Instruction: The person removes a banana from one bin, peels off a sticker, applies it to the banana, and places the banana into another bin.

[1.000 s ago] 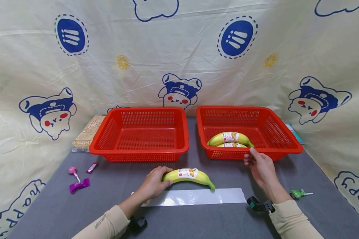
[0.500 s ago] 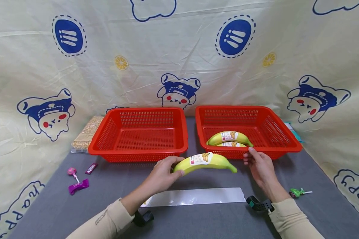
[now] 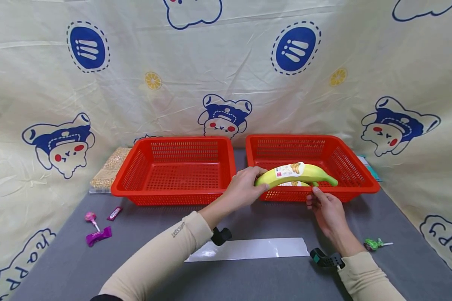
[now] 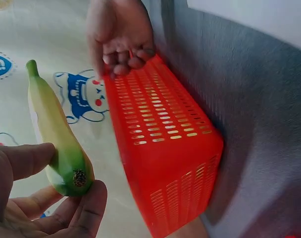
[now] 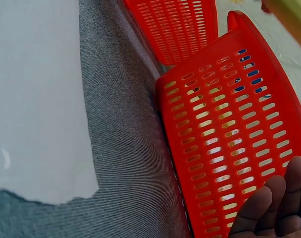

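Observation:
My left hand (image 3: 245, 186) grips a yellow banana (image 3: 312, 173) by one end, its fruit sticker facing up. The banana is above the front rim of the right red basket (image 3: 355, 189), its other end pointing right. Inside that basket lie two more labelled bananas, mostly hidden behind the held one in the head view. In the left wrist view, the thumb and fingers pinch the greenish end of the banana (image 4: 56, 119). My right hand (image 3: 329, 214) holds the basket's front rim, thumb at the rim and fingers curled outside by the slotted wall (image 5: 229, 144).
Another red basket (image 3: 173, 195) stands to the left. A white strip (image 3: 256, 249) lies on the grey table in front. Pink and purple wrapped sweets (image 3: 98, 236) lie at left, a green lollipop (image 3: 374, 244) at right. A grain-filled bag (image 3: 111, 169) sits behind the left basket.
The left hand has lifted the banana off the table by the white strip and carried it right and forward to above the right basket's rim. The right hand has stayed at the rim.

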The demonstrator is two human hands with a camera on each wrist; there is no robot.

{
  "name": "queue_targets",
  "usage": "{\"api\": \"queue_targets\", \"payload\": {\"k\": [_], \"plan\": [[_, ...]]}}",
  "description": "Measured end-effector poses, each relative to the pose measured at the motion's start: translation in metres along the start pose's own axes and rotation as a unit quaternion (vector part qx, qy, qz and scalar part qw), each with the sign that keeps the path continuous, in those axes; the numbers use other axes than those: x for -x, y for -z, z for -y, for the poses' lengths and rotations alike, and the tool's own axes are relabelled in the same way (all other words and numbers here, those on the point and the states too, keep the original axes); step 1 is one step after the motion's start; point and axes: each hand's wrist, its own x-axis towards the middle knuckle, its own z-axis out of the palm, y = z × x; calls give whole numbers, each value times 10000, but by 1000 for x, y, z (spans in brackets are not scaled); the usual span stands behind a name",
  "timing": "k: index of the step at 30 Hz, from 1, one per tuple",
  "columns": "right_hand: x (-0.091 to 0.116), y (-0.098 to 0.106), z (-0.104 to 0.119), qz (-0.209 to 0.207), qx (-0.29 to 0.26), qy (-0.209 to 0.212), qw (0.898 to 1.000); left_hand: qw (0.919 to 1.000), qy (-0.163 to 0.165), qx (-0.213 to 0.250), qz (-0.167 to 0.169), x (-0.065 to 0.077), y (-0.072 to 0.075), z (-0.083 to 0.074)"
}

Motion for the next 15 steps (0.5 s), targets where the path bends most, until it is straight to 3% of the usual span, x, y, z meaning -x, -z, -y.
{"api": "queue_targets", "payload": {"k": [6,15], "plan": [[1,-1,0,-61,30,6,10000,9966,-53,-819,-7,-30,-14,-11],[-1,-1,-2,-205,242,16,9995,9876,86,-1538,292,-65,-34,-18]]}}
